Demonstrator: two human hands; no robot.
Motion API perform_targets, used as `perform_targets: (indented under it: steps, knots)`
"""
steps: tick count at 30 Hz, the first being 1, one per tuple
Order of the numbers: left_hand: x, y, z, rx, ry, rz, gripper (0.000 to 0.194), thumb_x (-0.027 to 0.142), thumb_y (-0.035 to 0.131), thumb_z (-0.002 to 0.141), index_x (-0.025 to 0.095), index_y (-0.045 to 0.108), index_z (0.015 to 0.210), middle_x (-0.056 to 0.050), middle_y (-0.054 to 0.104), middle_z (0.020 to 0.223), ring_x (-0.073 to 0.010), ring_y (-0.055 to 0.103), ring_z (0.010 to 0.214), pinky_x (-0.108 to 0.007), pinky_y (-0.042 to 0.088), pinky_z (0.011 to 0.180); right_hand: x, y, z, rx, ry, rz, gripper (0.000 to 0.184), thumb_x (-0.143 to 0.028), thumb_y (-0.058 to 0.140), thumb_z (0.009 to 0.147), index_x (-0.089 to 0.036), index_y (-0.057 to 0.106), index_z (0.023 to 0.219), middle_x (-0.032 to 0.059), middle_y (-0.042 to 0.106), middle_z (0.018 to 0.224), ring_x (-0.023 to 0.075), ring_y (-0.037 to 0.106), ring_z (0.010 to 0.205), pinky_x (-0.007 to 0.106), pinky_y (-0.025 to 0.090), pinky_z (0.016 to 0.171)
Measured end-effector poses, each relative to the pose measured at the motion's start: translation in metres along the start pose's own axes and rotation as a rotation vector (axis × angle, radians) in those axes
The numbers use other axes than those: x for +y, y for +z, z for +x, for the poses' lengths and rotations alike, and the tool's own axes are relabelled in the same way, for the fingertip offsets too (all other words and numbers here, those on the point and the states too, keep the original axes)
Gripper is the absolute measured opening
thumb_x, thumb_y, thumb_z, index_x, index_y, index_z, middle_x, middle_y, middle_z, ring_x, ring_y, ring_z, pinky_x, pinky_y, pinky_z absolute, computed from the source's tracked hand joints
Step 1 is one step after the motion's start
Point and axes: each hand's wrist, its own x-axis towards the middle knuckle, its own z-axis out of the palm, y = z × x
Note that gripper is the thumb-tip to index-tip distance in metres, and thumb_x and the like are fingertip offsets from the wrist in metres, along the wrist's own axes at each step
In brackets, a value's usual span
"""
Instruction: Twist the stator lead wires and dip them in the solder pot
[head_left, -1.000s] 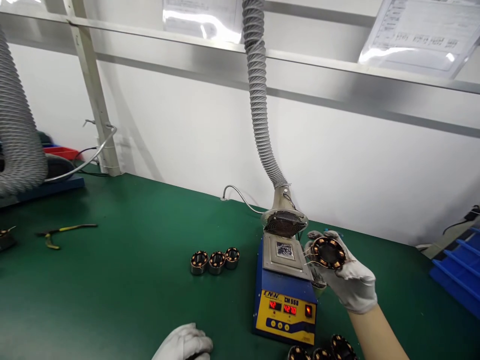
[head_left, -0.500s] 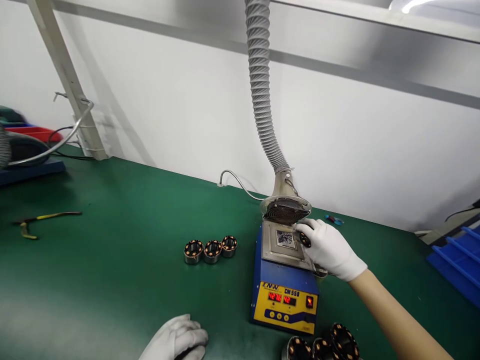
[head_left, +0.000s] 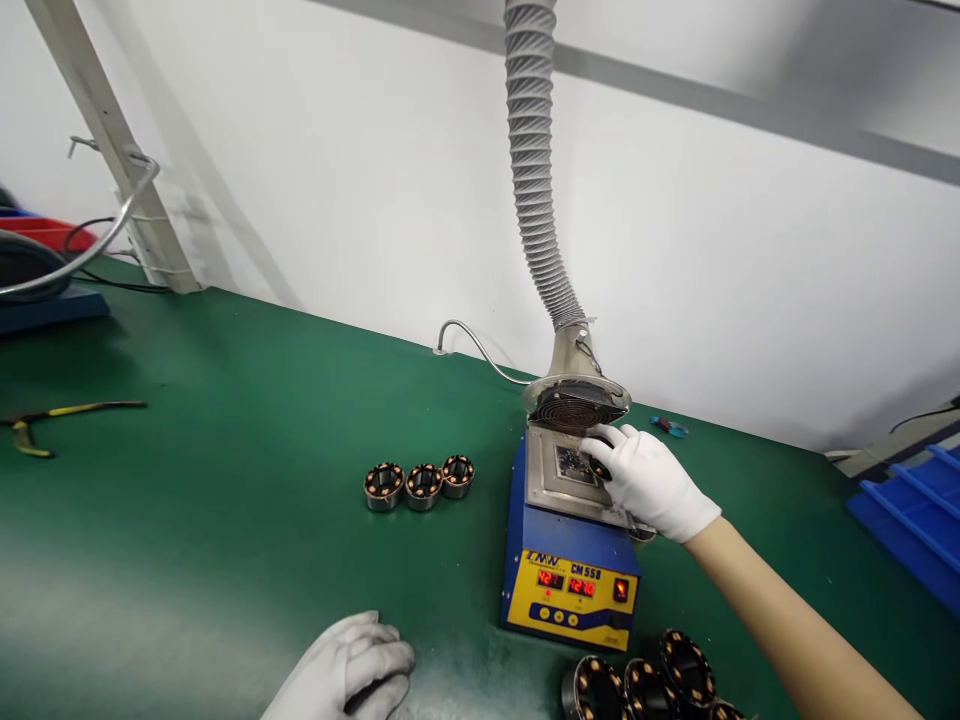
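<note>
Green tabletop [head_left: 262,450]: right hand [head_left: 651,482], grip closed, holds a dark ring [head_left: 598,468], mostly hidden.

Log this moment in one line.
right hand: holds ring at machine | left hand: low over bench, contact unclear | three rings: left of machine

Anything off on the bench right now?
Nothing spilled or visibly damaged. Mildly odd: the yellow-handled pliers lie loose and splayed open at the far left. The right hand holds a wound ring over the solder pot, which looks normal.
</note>
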Motion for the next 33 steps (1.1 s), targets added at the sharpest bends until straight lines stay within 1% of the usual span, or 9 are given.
perform_targets:
  steps: [7,11,22,27,33]
  knots:
    - [-0.003,0.005,-0.007,-0.027,0.012,0.009,0.015,0.041,0.050,0.088,0.030,0.059,0.091,0.007,0.068,0.082,-0.0111,0.066,0.081,-0.022,0.055,0.079,0.001,-0.001,0.000,-0.014,0.007,0.006,0.044,-0.004,0.046,0.069,-0.021,0.058,0.108,0.0086,0.058,0.110,0.0231,0.051,0.082,0.031,0.037,0.065]
    - [-0.006,0.008,-0.011,-0.041,0.018,0.003,0.014,0.041,0.051,0.087,0.030,0.058,0.091,0.007,0.068,0.082,-0.0110,0.065,0.081,-0.023,0.054,0.080,0.000,-0.002,0.000,-0.020,0.017,0.009,0.044,-0.004,0.046,0.069,-0.021,0.058,0.107,0.0090,0.059,0.109,0.0229,0.051,0.082,0.031,0.037,0.065]
    - [-0.003,0.004,-0.005,0.004,0.026,-0.005,0.016,0.042,0.048,0.089,0.030,0.058,0.090,0.008,0.068,0.080,-0.0092,0.065,0.079,-0.019,0.053,0.080,0.002,-0.002,0.000,-0.028,0.022,0.021,0.045,-0.004,0.047,0.067,-0.021,0.058,0.107,0.0096,0.058,0.109,0.0228,0.050,0.082,0.031,0.037,0.066]
    - [-0.001,0.003,-0.003,-0.009,0.042,0.014,0.016,0.043,0.048,0.089,0.030,0.057,0.090,0.009,0.068,0.081,-0.0096,0.066,0.080,-0.020,0.053,0.079,0.001,-0.003,-0.001,-0.021,0.028,0.015,0.045,-0.004,0.046,0.067,-0.021,0.058,0.107,0.0099,0.059,0.108,0.0225,0.051,0.081,0.031,0.037,0.066]
    - [-0.001,0.002,0.000,0.018,0.046,0.024,0.017,0.043,0.045,0.090,0.031,0.057,0.089,0.009,0.068,0.078,-0.0100,0.066,0.078,-0.021,0.055,0.075,0.002,-0.002,-0.003,-0.005,0.020,0.015,0.047,-0.003,0.047,0.065,-0.021,0.057,0.108,0.0093,0.058,0.109,0.0229,0.050,0.082,0.031,0.037,0.066]
